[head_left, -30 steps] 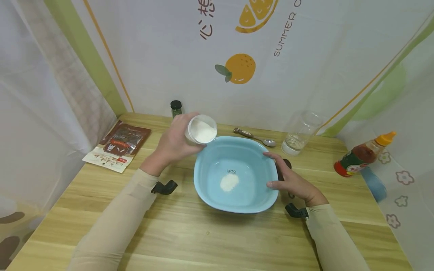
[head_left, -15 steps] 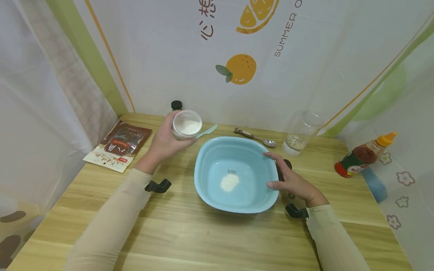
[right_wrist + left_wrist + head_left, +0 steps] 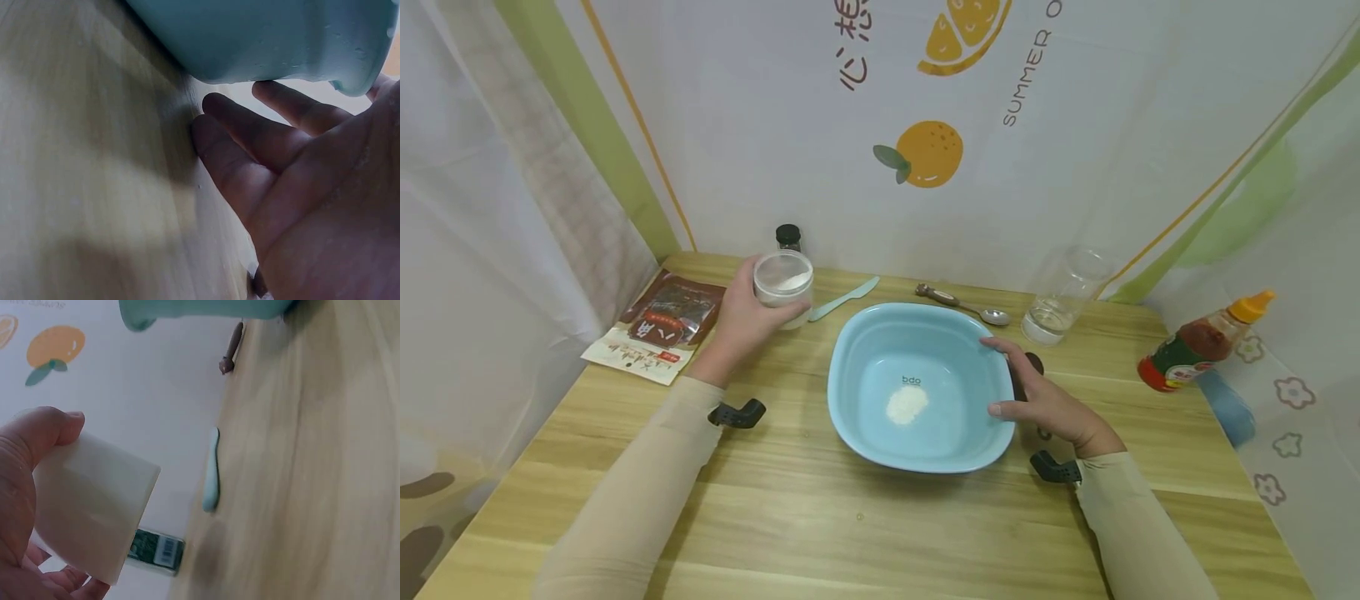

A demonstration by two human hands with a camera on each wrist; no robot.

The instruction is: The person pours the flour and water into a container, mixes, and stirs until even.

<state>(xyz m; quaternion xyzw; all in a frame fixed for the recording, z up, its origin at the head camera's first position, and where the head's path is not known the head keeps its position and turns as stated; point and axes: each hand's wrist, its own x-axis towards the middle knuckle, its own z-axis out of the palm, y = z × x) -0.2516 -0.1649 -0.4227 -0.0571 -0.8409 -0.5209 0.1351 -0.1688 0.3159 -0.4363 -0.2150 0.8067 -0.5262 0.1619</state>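
My left hand (image 3: 748, 307) grips a clear plastic jar (image 3: 784, 290) of white powder, left of the basin near the table's back edge. In the left wrist view the jar (image 3: 94, 494) shows its pale side, with the thumb on one side and fingers on the other, and a gap between its base and the tabletop. A light-blue basin (image 3: 958, 421) marked "bdo" stands mid-table, a small heap of white powder (image 3: 907, 404) on its floor. My right hand (image 3: 1052, 407) holds the basin's right rim, thumb inside and fingers (image 3: 237, 125) along the outer wall.
Along the back lie a pale green knife (image 3: 844, 300) and a spoon (image 3: 955, 300), beside a glass (image 3: 1052, 317) with clear liquid. A black-capped bottle (image 3: 787, 237) stands behind the jar. A brown spice packet (image 3: 666, 317) lies left; a red sauce bottle (image 3: 1195, 346) stands right.
My left hand has carried the jar left, away from over the basin's edge, and turned it more upright. The pale green knife has come into full view. My right hand stays at the rim.
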